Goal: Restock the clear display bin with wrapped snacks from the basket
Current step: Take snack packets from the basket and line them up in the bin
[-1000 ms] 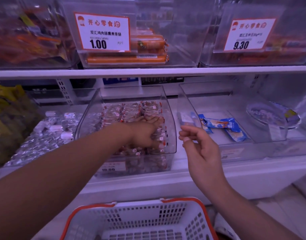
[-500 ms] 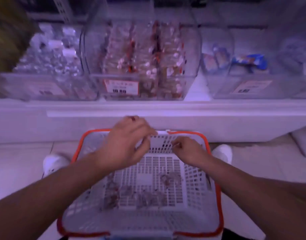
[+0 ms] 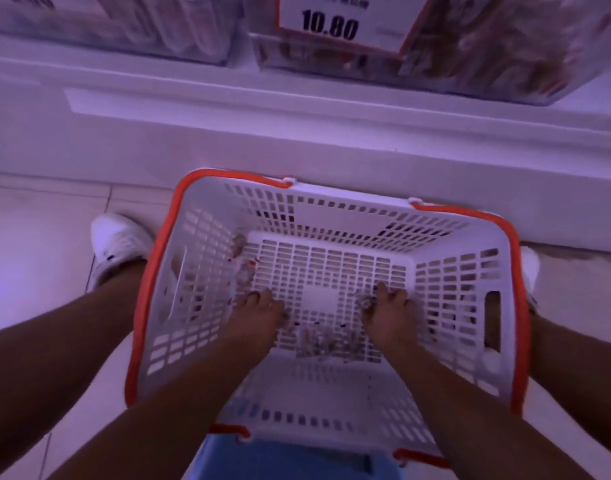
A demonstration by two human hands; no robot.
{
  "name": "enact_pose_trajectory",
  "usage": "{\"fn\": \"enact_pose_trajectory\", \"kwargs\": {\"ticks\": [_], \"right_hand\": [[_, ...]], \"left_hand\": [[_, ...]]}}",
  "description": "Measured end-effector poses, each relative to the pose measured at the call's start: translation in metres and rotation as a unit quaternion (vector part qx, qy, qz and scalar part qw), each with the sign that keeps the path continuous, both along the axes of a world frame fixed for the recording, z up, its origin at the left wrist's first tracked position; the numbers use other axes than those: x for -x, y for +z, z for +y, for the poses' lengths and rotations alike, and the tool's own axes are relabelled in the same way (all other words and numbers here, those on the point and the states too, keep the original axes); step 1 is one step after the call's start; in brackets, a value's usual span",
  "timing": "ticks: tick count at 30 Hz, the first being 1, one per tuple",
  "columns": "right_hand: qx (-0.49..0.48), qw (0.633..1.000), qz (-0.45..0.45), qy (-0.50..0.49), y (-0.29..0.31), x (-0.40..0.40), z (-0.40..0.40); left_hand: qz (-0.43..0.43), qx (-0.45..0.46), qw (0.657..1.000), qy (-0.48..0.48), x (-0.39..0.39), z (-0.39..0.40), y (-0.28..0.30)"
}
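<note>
While I lean over the basket (image 3: 498, 306), the head view shows both my hands down on its slotted floor. My left hand (image 3: 259, 311) has its fingers curled onto a wrapped snack at the floor's left side, though I cannot tell whether it is properly pinched. My right hand (image 3: 387, 311) is bunched round a crinkled wrapper near the middle. A small heap of wrapped snacks (image 3: 326, 342) lies between my wrists, and two more (image 3: 243, 259) sit against the left wall. Above, on the shelf (image 3: 297, 133), the clear display bin (image 3: 470, 64) behind its 10.80 price tag (image 3: 335, 26) looks well filled.

These pieces look light and soft, with slippery, crackly film. I judge it best to scoop several together, gripping the bodies rather than the twisted ends, which could slide free.
</note>
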State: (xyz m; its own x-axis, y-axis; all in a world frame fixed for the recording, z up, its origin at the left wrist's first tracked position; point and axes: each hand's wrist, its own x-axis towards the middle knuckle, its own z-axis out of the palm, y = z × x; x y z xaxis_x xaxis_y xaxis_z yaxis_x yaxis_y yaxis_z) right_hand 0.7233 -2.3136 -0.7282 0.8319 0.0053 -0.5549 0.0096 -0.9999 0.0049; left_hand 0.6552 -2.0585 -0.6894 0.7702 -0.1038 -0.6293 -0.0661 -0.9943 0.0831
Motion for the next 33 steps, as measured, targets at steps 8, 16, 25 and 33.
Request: {"fn": "enact_pose_trajectory", "kwargs": {"ticks": [8, 16, 25, 33], "right_hand": [[-0.042, 0.998, -0.038, -0.014, -0.005, -0.013, -0.02], [-0.035, 0.993, 0.011, 0.108, -0.01, 0.0, -0.001], [-0.078, 0.988, 0.132, -0.008, 0.008, 0.038, 0.004], [0.067, 0.989, 0.054, 0.123, 0.013, 0.054, 0.028]], "left_hand": [[-0.052, 0.034, 0.997, -0.04, -0.009, -0.005, -0.034], [0.049, 0.101, 0.97, 0.214, -0.005, -0.033, -0.031], [0.091, 0.069, 0.958, 0.264, -0.01, -0.099, -0.036], [0.056, 0.029, 0.991, 0.117, 0.008, -0.12, -0.05]]}}
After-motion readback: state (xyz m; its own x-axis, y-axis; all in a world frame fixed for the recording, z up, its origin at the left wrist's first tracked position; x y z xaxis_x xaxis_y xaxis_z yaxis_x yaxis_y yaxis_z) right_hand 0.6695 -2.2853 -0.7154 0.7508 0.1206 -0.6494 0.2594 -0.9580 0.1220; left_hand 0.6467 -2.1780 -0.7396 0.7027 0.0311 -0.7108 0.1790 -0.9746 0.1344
